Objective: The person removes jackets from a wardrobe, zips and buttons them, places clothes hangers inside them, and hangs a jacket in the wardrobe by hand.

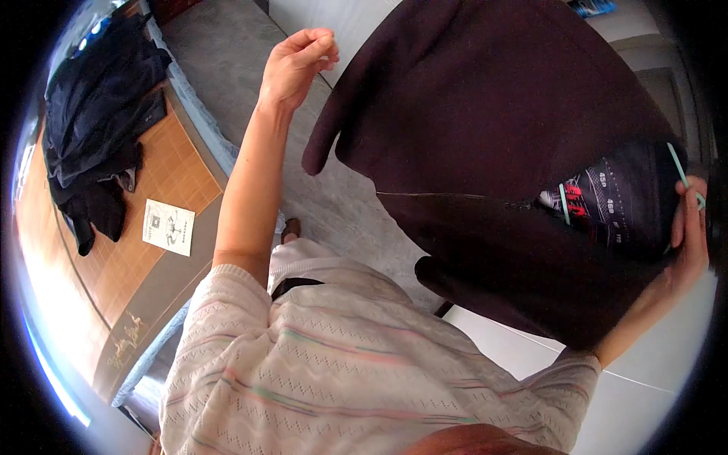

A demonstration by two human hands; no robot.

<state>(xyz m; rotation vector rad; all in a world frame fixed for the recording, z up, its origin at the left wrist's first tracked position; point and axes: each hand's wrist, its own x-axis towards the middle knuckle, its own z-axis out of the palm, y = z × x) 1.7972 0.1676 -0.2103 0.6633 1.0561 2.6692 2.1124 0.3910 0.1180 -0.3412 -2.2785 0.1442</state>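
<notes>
A dark maroon coat (pixel 485 98) hangs on a pale green hanger (pixel 673 163) at the right, its front opening showing a dark printed lining (pixel 614 197) with white and red marks. My right hand (pixel 690 220) is closed around the hanger near its hook, at the coat's collar. To the left of the coat my left hand (pixel 307 57) is raised, fingers curled with thumb against them, touching nothing that I can see. Whether something small is between those fingers cannot be made out.
At the left, dark clothing (pixel 106 98) lies on a bed with a tan woven mat (pixel 178 163), beside a printed paper card (pixel 168 227). Grey flooring (pixel 220 45) runs between bed and coat. White panels (pixel 500 345) stand below the coat.
</notes>
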